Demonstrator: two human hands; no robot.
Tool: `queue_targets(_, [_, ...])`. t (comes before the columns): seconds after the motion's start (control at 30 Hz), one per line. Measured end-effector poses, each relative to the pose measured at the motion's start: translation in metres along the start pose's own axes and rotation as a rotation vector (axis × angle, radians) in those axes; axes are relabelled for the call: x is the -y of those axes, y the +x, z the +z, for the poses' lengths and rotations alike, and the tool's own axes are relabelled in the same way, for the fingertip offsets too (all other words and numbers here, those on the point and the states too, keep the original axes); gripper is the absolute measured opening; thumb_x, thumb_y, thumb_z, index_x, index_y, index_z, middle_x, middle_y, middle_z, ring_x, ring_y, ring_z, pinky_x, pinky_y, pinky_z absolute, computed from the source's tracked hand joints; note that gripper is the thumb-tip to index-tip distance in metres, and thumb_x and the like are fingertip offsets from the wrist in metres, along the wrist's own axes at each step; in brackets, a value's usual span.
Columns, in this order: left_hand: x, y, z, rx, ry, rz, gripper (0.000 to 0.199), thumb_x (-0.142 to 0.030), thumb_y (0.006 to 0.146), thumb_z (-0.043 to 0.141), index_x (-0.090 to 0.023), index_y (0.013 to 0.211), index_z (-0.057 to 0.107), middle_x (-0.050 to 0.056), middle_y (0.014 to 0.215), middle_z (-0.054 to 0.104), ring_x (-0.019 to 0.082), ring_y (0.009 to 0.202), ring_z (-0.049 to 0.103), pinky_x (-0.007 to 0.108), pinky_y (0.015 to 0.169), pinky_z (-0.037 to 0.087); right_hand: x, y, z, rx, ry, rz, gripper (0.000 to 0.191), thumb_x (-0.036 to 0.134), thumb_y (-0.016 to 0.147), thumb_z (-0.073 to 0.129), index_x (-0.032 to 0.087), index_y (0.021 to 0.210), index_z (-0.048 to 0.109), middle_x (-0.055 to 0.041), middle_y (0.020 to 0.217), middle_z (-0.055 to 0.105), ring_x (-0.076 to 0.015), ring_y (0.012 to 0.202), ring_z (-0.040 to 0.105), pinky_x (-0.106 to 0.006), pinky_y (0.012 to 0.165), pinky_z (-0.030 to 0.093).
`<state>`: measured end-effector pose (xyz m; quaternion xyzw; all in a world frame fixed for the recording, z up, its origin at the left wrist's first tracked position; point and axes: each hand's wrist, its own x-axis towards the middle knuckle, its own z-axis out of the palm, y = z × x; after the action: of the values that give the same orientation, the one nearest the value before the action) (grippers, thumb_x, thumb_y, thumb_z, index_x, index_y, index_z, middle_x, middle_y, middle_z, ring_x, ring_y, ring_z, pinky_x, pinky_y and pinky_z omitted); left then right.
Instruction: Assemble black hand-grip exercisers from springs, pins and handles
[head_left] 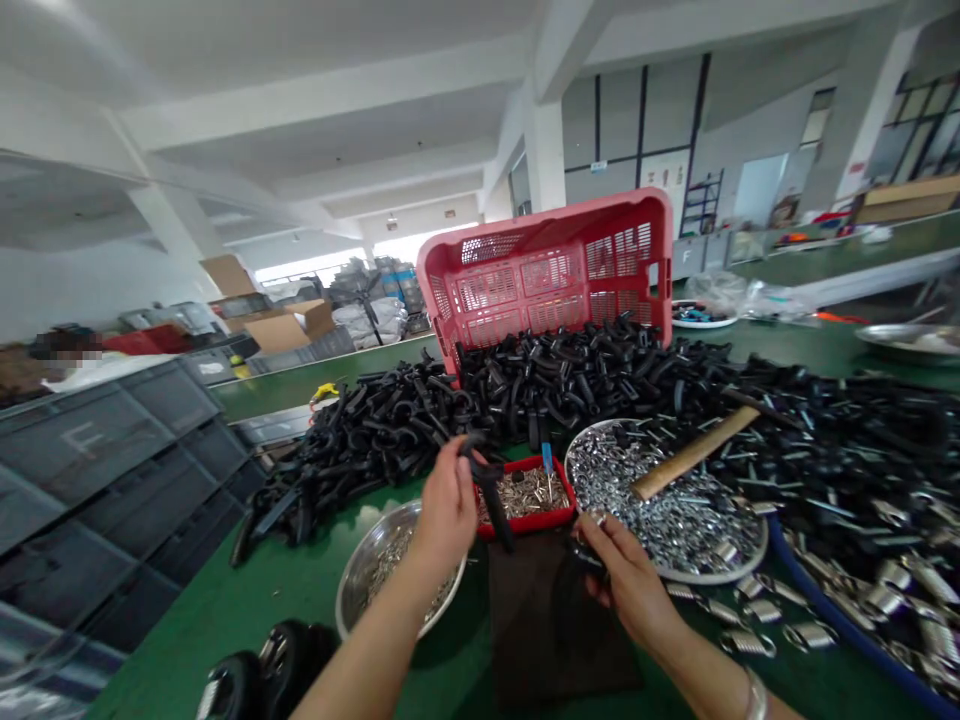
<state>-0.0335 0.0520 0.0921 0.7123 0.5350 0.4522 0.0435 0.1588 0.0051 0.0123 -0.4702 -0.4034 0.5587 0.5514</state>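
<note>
Both hands (448, 505) hold black parts (493, 505) near the small red tray (534, 522).

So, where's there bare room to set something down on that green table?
Between the metal bowl and grey crates, the green tabletop is mostly bare; the near end of the dark mat looks free too. Across the back and right it's crowded: piled black parts, a round tray, loose springs.

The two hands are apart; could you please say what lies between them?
In the head view, the black part held by the left hand, a red tray and, in front of it, a dark mat.
</note>
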Motion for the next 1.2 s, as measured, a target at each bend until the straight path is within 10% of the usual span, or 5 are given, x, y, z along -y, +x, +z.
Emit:
queue_targets(0.13, [-0.041,-0.068,0.029,0.084,-0.254,-0.138,0.035,-0.032,0.092,0.021,-0.019,0.109,0.048,0.008,0.109,0.059,0.017,0.104,0.053,0.035,0.091,0.041,0.021,-0.016,0.0,0.123,-0.307,-0.337,0.023,0.045,0.08,0.049,0.022,0.083,0.051,0.0017,0.069,0.053,-0.0107,0.055,0.05,-0.02,0.042,0.039])
queue_targets(0.33, [-0.042,-0.103,0.04,-0.017,-0.293,-0.305,0.035,-0.042,0.091,0.02,-0.019,0.098,0.045,0.005,0.086,0.06,0.015,0.08,0.057,0.029,0.073,0.047,0.015,-0.036,0.006,0.116,-0.642,-0.65,0.016,0.035,0.083,0.046,0.021,0.075,0.048,-0.0002,0.065,0.054,-0.0148,0.061,0.051,-0.028,0.059,0.042])
queue_targets(1.2, [-0.038,-0.117,0.052,0.024,-0.303,-0.273,0.034,-0.042,0.089,0.028,-0.017,0.078,0.047,0.003,0.07,0.055,0.015,0.066,0.052,0.026,0.063,0.037,0.021,-0.034,0.0,0.267,-1.029,-0.698,0.013,0.03,0.082,0.043,0.018,0.078,0.046,-0.0039,0.066,0.057,-0.0165,0.059,0.054,-0.027,0.056,0.039])
